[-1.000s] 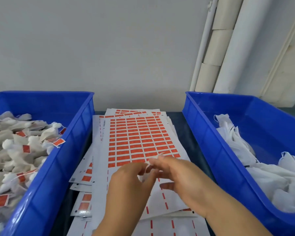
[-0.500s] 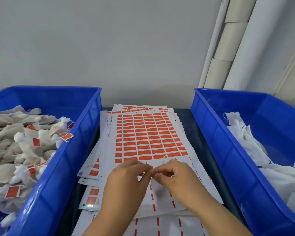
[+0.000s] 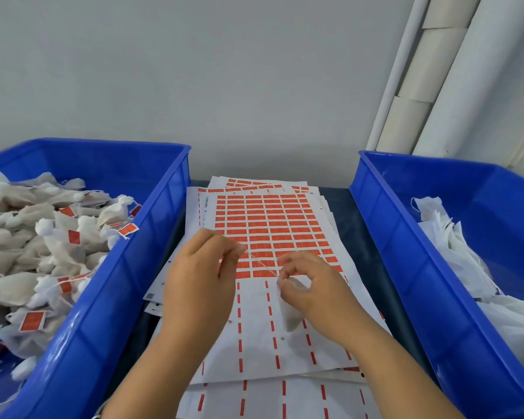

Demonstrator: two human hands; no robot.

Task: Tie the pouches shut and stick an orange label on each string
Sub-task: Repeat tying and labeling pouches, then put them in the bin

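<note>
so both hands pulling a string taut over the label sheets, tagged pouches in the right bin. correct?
Not quite: the tagged pouches are in the left bin, as the head view shows. The right bin holds plain white pouches with no orange labels visible. The rest holds: the left hand and right hand pull a string taut over the label sheets.

Just two bare forearms coming in from about 6 o'clock, no sleeves anywhere in view. Left hand (image 3: 201, 278) and right hand (image 3: 310, 284) have no gloves, rings, watch or wristband. Short nails, as far as they show.
</note>
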